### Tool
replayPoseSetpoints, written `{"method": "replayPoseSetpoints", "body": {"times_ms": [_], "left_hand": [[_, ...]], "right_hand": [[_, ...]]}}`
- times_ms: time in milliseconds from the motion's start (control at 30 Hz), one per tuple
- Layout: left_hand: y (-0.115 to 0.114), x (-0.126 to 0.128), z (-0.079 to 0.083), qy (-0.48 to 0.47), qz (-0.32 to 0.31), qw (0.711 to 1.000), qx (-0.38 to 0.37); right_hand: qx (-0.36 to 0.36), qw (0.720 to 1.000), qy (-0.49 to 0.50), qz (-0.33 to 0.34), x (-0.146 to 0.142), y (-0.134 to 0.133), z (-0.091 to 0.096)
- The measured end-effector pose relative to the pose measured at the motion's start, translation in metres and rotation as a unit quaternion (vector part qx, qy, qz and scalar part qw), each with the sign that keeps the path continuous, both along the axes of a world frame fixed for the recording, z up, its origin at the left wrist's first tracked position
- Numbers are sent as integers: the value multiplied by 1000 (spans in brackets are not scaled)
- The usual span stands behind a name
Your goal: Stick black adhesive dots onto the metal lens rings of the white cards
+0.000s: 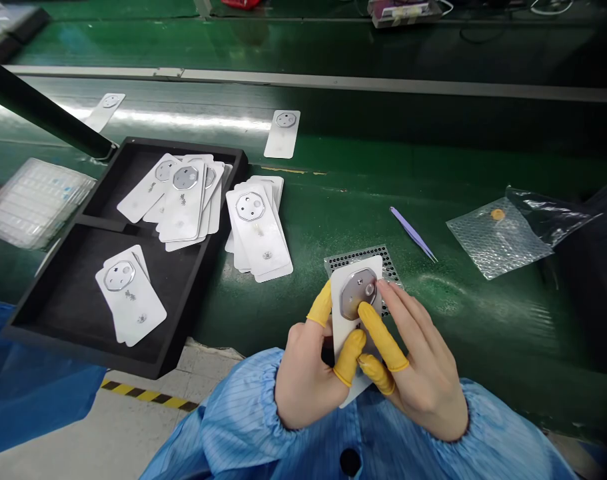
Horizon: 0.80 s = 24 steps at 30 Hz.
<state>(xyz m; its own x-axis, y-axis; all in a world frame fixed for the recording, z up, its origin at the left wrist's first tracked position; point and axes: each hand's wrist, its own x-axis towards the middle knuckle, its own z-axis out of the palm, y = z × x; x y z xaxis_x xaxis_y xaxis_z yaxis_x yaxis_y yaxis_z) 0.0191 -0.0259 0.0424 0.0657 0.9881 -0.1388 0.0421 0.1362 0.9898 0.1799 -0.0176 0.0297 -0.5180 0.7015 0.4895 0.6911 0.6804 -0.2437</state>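
Observation:
A white rectangular panel (343, 340) with rounded corners and a silver octagonal plate (356, 293) is held up between my hands. My left hand (308, 373) grips it from the left edge, thumb on the front, in yellow finger cots. The cot-covered index finger of my right hand (418, 360) presses by the octagon's lower rim, with the right thumb near the left thumb. Bare fingers of that hand touch the panel's right edge. Behind the panel lies a clear sheet of black dots (368, 256), partly hidden.
Left of my hands, a stack of similar panels (263, 233) lies beside a black two-compartment tray (183, 327) with more panels. Purple tweezers (412, 233) and a bubble-wrap bag (498, 237) lie to the right. Single panels (283, 135) rest farther back. Clear plastic trays (30, 203) sit far left.

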Motion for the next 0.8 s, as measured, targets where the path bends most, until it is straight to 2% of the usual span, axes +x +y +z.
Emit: {"method": "replayPoseSetpoints", "body": {"times_ms": [133,267,333,400,467,633,800], "left_hand": [[-1,-1,-6,90,-26,995,25],[-2,-1,-13,139,-3,989,53],[-1,1,-12,84,9,996,36],[2,3,-6,-17,8,1000,-4],[6,5,2,-119,2,992,-41],[12,4,12,-242,-2,967,-75],[13,4,11,-282,-14,956,-80]], "right_hand": [[-26,996,-59,-57,-10,-15,5],[-42,995,-82,-45,-11,-17,4],[-50,997,-63,-7,-6,-11,2],[-57,998,-20,31,2,-4,0],[-62,996,43,44,8,3,0],[-79,979,187,-8,10,5,5],[-163,932,311,-91,4,-6,-4]]}}
